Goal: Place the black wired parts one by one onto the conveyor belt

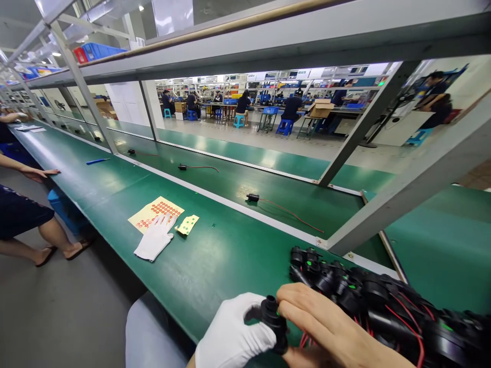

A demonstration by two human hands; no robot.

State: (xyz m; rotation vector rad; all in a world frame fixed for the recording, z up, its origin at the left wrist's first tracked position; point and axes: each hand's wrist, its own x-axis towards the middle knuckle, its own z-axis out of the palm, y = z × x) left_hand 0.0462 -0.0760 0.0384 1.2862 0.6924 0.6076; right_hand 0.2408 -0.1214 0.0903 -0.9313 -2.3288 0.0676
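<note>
My left hand (pixel 237 329), in a white glove, is closed around a small black pump (pixel 272 319) with a short round nozzle on top. My bare right hand (pixel 318 319) grips the same pump from the other side, its fingertips near a green dot on the body. Red wires (pixel 305 340) hang under my right hand. Right beside it lies a big heap of similar black pumps (pixel 374 291), some with green dots and red wires. Farther left on the bench are a white glove (pixel 154 240), a sheet of red round stickers (pixel 161 208) and a torn piece with green dots (pixel 187 225).
Behind the metal rail, a sunken green lane carries several wired pumps (pixel 252 198). A slanted metal post (pixel 414 174) rises beyond the heap. A blue pen (pixel 98 161) lies farther along the bench (pixel 215 271). At left, another person's hand (pixel 40 174) rests on the edge.
</note>
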